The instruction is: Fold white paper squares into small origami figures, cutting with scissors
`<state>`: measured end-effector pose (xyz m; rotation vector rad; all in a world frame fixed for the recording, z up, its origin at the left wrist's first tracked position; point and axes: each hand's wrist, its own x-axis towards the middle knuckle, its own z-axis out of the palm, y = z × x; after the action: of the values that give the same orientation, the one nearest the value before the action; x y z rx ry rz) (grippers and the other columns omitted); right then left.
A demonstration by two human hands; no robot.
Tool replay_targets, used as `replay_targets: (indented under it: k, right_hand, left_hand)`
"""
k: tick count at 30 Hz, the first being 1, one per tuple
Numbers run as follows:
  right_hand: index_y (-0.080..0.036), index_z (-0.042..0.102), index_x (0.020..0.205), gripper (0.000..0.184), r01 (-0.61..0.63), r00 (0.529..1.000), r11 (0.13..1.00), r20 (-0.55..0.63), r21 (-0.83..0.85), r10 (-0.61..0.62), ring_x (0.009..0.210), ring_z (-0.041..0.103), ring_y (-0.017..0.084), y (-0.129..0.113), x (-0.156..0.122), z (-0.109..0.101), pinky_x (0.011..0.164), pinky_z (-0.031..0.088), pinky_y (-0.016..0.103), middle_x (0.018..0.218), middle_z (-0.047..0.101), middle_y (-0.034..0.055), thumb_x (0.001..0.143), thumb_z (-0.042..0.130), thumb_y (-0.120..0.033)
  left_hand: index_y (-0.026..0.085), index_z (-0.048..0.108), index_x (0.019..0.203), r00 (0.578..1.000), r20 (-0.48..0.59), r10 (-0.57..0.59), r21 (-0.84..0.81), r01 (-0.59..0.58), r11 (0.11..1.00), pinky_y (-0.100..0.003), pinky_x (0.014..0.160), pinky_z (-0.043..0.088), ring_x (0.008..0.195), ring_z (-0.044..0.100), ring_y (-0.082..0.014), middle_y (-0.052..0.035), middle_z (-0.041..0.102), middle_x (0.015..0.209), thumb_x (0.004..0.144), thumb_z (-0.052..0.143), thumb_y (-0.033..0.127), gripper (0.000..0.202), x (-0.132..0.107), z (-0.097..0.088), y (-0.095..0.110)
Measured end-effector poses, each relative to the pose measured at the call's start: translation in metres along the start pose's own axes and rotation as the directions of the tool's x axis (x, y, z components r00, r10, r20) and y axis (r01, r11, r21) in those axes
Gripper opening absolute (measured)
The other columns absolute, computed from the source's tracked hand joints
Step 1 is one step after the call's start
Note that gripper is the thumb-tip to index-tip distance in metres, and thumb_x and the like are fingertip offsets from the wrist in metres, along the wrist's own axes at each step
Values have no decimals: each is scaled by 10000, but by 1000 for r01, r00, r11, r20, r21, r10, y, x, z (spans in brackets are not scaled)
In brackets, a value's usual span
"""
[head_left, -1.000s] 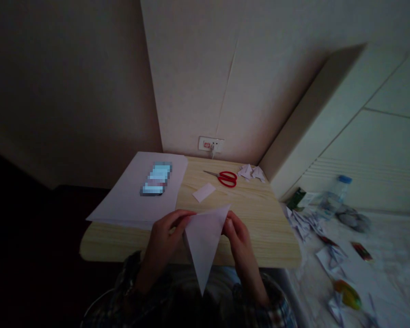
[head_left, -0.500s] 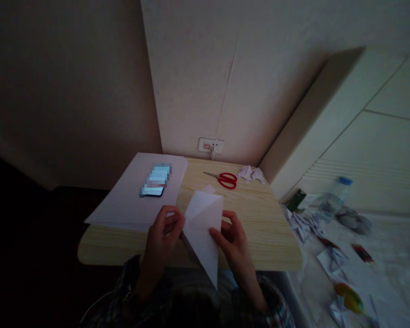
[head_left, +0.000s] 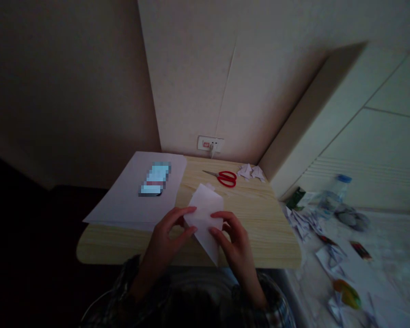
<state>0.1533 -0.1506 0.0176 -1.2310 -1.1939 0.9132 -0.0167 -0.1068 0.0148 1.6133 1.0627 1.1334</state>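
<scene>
A folded sheet of white paper (head_left: 205,214) is between my two hands, over the front middle of the small wooden table. My left hand (head_left: 172,230) grips its left edge, with the thumb and a finger on the near face. On the opposite edge, my right hand (head_left: 231,230) holds it the same way between thumb and fingers. The paper's lower end narrows to a point near the table's front edge. Just behind its top lies a small white paper piece (head_left: 210,186), partly hidden. Farther back are scissors (head_left: 227,178) with red handles, blades toward the left.
A phone (head_left: 155,178) rests on large white sheets (head_left: 123,200) at the left. Two small folded papers (head_left: 251,171) sit at the back right corner. Beyond the table's right side, a bed (head_left: 389,255) holds a water bottle (head_left: 337,193) and scattered papers. A wall socket (head_left: 210,144) is behind.
My left hand has moved from the paper's side edge onto its face. The paper's pointed lower end has drawn up, and the sheet looks shorter and flatter.
</scene>
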Motion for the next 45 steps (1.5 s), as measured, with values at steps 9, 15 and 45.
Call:
replay_targets:
  k: [9,15,45]
  right_hand:
    - [-245,656,1031,241,192,979,960,-30,-203,-202,835,596,166,2,1,-1,764,465,273,907,658,4,811,657,-148]
    - [-223,680,919,129,245,963,924,-37,-294,-267,768,572,155,-1,3,-3,708,434,256,795,623,-7,818,656,-146]
    - [-205,543,706,321,-213,971,964,143,159,191,529,421,108,-7,0,10,473,329,213,579,456,-54,717,686,-491]
  left_hand:
    - [206,729,865,980,-52,194,157,-184,970,-226,702,475,726,604,-133,12,619,777,761,684,150,126,1,-1,2]
    - [217,701,724,954,-139,266,229,-231,946,-246,708,485,738,593,-143,11,572,773,758,681,176,57,0,-2,0]
    - [202,517,778,917,58,-395,-290,394,872,-174,422,348,452,511,-105,80,567,506,621,721,373,310,-1,6,18]
